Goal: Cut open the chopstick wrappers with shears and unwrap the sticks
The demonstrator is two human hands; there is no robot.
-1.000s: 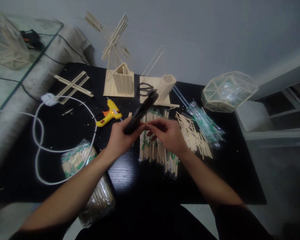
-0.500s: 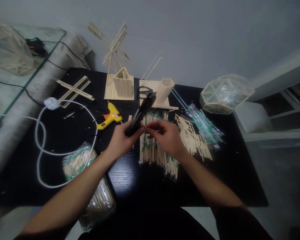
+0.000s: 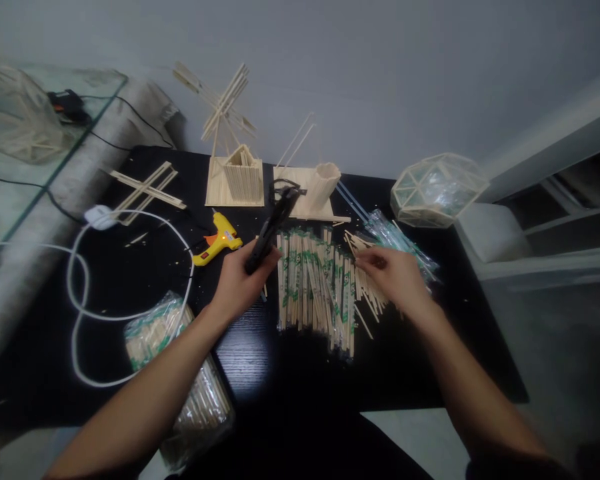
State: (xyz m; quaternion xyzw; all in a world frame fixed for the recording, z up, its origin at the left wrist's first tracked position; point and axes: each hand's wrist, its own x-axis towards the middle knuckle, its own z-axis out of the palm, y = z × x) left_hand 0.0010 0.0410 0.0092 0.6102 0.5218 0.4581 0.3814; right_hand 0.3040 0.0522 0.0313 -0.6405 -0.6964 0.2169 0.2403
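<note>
My left hand point(image 3: 237, 280) is wrapped round a long black hand tool point(image 3: 275, 227), tilted up and away from me; its exact kind is too dark to tell. Below and to the right of the tool lie paper-and-plastic-wrapped chopsticks point(image 3: 313, 287) in a wide row with green print. My right hand point(image 3: 393, 277) hovers at the loose bare sticks point(image 3: 367, 293), thumb and fingers pinched together. Whatever sits between those fingertips is hidden or too small to name. Left of the tool rests a yellow glue gun point(image 3: 220, 239).
A stick windmill point(image 3: 243, 180) and a second stick model point(image 3: 325, 187) stand at the back. A faceted frame point(image 3: 440, 190) sits back right, near plastic wrappers point(image 3: 397, 240). Left are crossed sticks point(image 3: 147, 192), a looped white cable point(image 3: 73, 293) and a bagged stick bundle point(image 3: 200, 400).
My right hand has moved from the left hand's fingertips rightward to the loose sticks, uncovering the wrapped row. The left hand still grips the black tool. The view has shifted slightly.
</note>
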